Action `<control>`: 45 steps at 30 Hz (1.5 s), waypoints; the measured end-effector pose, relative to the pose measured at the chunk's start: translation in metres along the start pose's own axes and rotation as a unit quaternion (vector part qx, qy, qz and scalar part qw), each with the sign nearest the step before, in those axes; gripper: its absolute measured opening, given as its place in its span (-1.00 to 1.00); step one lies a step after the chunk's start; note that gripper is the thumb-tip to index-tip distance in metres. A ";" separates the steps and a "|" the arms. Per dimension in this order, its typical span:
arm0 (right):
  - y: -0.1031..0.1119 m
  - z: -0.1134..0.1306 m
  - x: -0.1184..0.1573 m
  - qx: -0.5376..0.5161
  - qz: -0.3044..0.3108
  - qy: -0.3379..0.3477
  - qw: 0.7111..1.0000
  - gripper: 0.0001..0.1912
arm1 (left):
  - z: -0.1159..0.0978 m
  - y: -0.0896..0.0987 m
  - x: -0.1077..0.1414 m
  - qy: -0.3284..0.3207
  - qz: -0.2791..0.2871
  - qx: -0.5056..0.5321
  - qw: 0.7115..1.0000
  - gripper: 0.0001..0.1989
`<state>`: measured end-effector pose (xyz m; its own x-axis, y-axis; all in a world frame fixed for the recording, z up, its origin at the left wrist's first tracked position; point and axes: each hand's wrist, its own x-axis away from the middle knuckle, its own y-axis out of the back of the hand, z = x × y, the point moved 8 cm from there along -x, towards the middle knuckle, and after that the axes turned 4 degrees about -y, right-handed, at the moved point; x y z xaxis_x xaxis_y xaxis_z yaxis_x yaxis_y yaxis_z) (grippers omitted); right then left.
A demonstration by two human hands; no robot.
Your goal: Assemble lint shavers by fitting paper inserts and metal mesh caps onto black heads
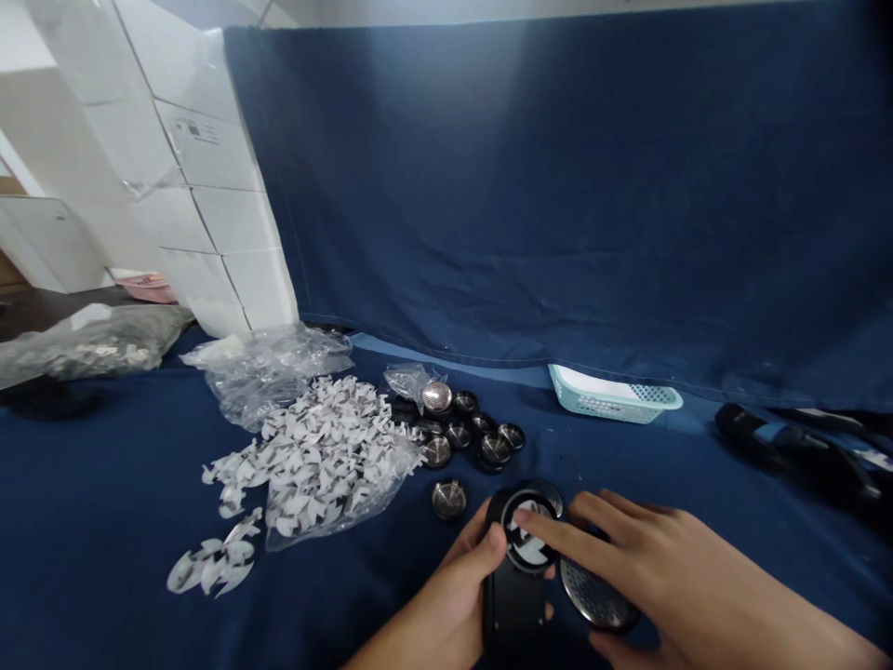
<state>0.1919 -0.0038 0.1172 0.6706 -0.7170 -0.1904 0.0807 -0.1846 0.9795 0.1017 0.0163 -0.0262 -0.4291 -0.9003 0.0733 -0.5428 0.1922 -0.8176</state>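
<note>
Left hand point(446, 596) is closed around one black holder point(514, 596), gripping its lower part; the round head sits up near the fingertips. Holder has one white paper insert point(528, 544) in its ring. Right hand point(670, 558) is open, index fingertip point(523, 517) on the insert. One perforated steel disc point(598, 596) lies under that hand, against the holder; can't tell if the hand grips it.

On the blue cloth point(139, 484): one loose steel cup point(449, 499) just off the holder, a cluster of about ten more point(474, 437), partly hidden, so count uncertain. Two piles of white paper cutouts point(313, 465) point(213, 563), too many to count. Three plastic bags point(272, 368) point(408, 380) point(84, 344). One pale blue basket point(614, 395), well right.
</note>
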 end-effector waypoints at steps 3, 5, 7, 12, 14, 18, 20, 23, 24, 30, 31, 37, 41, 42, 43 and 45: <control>0.002 0.000 -0.001 0.000 -0.007 0.011 1.000 -0.07 | 0.001 0.001 0.000 0.002 -0.003 0.000 1.000 -0.46; 0.006 -0.001 0.001 -0.001 -0.013 0.018 1.000 -0.07 | 0.002 0.002 0.000 0.006 -0.007 -0.003 1.000 -0.45; 0.012 -0.001 0.005 -0.009 -0.025 0.026 0.999 -0.06 | 0.001 0.003 0.000 0.009 -0.015 -0.009 1.000 -0.47; 0.032 -0.002 0.006 -0.051 -0.111 0.000 0.993 -0.16 | 0.002 0.002 0.001 0.015 -0.022 -0.012 1.000 -0.49; 0.034 0.001 0.003 -0.059 -0.138 -0.008 0.989 -0.25 | 0.003 0.002 0.001 0.019 -0.025 -0.005 0.999 -0.45; 0.030 0.006 -0.005 -0.084 -0.143 -0.005 0.986 -0.36 | 0.013 0.006 -0.001 0.078 -0.038 0.016 0.996 -0.32; 0.028 0.006 -0.007 -0.089 -0.145 -0.007 0.985 -0.36 | 0.014 0.005 -0.002 0.097 -0.039 0.024 0.994 -0.26; 0.023 0.005 -0.010 -0.089 -0.144 -0.014 0.985 -0.32 | 0.011 0.002 -0.003 0.093 -0.043 0.031 0.994 -0.26; 0.019 0.004 -0.012 -0.090 -0.139 -0.014 0.986 -0.31 | 0.010 0.001 -0.003 0.089 -0.045 0.034 0.994 -0.28; 0.002 0.002 -0.018 -0.098 -0.104 -0.014 0.990 -0.34 | 0.010 0.000 -0.006 0.082 -0.020 0.061 0.995 -0.34; 0.002 0.002 -0.019 -0.101 -0.101 -0.014 0.990 -0.34 | 0.011 0.000 -0.006 0.086 -0.014 0.065 0.994 -0.33; 0.001 0.002 -0.021 -0.097 -0.074 0.008 0.993 -0.32 | 0.014 0.001 -0.006 0.116 -0.001 0.068 0.991 -0.33; -0.006 0.000 -0.023 -0.084 -0.092 -0.006 0.992 -0.36 | 0.013 0.002 -0.008 0.115 0.005 0.057 0.992 -0.32; -0.007 -0.003 -0.023 -0.081 -0.110 -0.028 0.990 -0.40 | 0.014 0.003 -0.008 0.117 0.000 0.051 0.992 -0.30; -0.008 -0.007 -0.024 -0.075 -0.129 -0.057 0.987 -0.45 | 0.015 0.006 -0.008 0.123 -0.009 0.043 0.991 -0.28; -0.010 -0.016 -0.024 -0.059 -0.156 -0.123 0.978 -0.54 | 0.016 0.012 -0.009 0.132 -0.044 0.025 0.990 -0.23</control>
<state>0.1862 0.0261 0.1128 0.4025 -0.7815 -0.4768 0.3470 -0.3517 0.8694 0.1105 0.0202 -0.0463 -0.5585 -0.7784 0.2866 -0.5532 0.0922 -0.8279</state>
